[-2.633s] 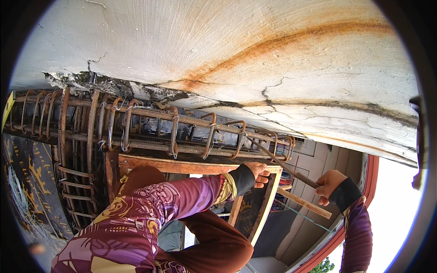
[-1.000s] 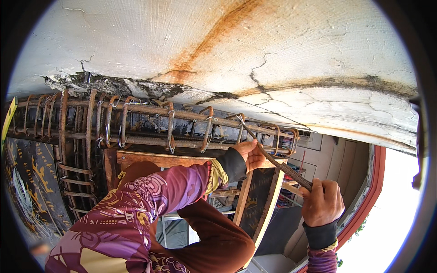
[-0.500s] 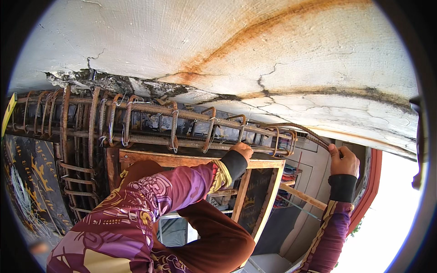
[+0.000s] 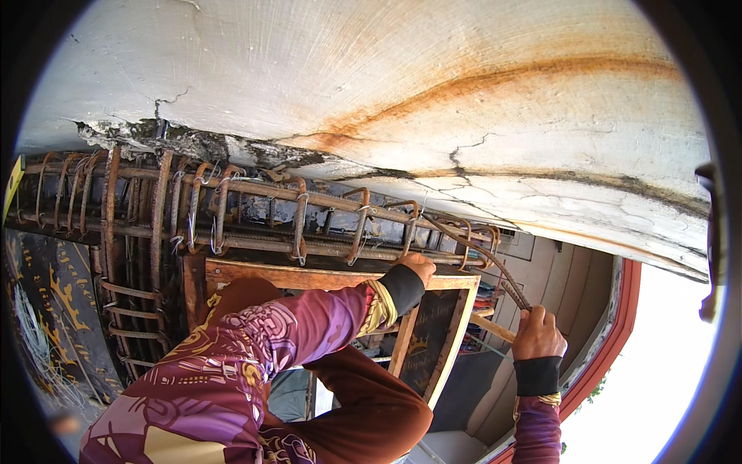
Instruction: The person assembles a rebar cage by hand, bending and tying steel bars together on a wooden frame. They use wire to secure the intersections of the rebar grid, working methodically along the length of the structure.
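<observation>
A cage of rusty rebar (image 4: pixel 255 185) with square stirrups tied by wire runs across under the ceiling. My left hand (image 4: pixel 418 267) is closed at the cage's lower bar, beside a stirrup, just above a wooden frame (image 4: pixel 325 275). Part of its grip is hidden behind the knuckles. Off the cage's right end, a loose-looking rebar rod (image 4: pixel 493 263) slants down to the right. My right hand (image 4: pixel 539 336) is wrapped round the lower end of that rod.
The cracked, rust-stained concrete ceiling (image 4: pixel 479 85) hangs close above the cage. Upright rebar (image 4: pixel 158 209) crosses it at the left, beside a dark printed panel (image 4: pixel 66 286). My bent knee (image 4: pixel 379 410) is below. A red edge (image 4: pixel 603 348) borders bright sky at the right.
My right hand has moved down and to the left, swinging the rod's end down from near the ceiling. The left hand has shifted slightly downward at the cage.
</observation>
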{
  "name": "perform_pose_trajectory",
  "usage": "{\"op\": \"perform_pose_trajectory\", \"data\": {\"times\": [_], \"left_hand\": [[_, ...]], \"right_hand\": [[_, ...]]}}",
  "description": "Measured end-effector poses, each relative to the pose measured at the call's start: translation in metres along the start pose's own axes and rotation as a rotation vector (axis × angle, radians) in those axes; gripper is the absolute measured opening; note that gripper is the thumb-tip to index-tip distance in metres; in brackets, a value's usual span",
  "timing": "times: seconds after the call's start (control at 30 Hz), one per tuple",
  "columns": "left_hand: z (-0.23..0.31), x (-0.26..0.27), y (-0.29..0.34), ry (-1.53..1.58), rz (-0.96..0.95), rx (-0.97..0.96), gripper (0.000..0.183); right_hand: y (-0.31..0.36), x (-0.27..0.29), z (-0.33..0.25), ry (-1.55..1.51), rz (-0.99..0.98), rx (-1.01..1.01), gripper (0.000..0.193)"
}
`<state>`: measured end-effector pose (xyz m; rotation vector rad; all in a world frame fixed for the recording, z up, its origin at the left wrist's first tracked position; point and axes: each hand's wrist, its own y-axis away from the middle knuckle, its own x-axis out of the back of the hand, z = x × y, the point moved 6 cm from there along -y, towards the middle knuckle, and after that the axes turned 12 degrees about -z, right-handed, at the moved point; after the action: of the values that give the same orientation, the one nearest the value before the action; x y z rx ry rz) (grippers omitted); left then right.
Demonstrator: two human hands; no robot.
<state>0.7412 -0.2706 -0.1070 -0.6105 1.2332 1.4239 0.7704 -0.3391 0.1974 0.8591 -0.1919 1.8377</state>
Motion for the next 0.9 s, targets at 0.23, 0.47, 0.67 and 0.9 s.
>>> {"op": "perform_pose_trajectory", "data": {"times": [0.23, 0.47, 0.67, 0.9], "left_hand": [[0.0, -0.003, 0.0, -0.063, 0.001, 0.044, 0.02], [0.005, 0.001, -0.002, -0.039, -0.012, 0.022, 0.018], [0.013, -0.005, 0.009, -0.02, 0.045, 0.055, 0.021], [0.001, -0.007, 0.007, -0.185, -0.023, 0.043, 0.018]], "right_hand": [[-0.035, 0.008, 0.012, 0.128, -0.312, -0.097, 0.02], [-0.124, -0.002, 0.054, 0.017, -0.747, 0.091, 0.015], [-0.129, 0.021, 0.053, -0.023, -0.393, 0.109, 0.034], [-0.077, 0.063, 0.014, 0.21, 0.097, 0.346, 0.038]]}}
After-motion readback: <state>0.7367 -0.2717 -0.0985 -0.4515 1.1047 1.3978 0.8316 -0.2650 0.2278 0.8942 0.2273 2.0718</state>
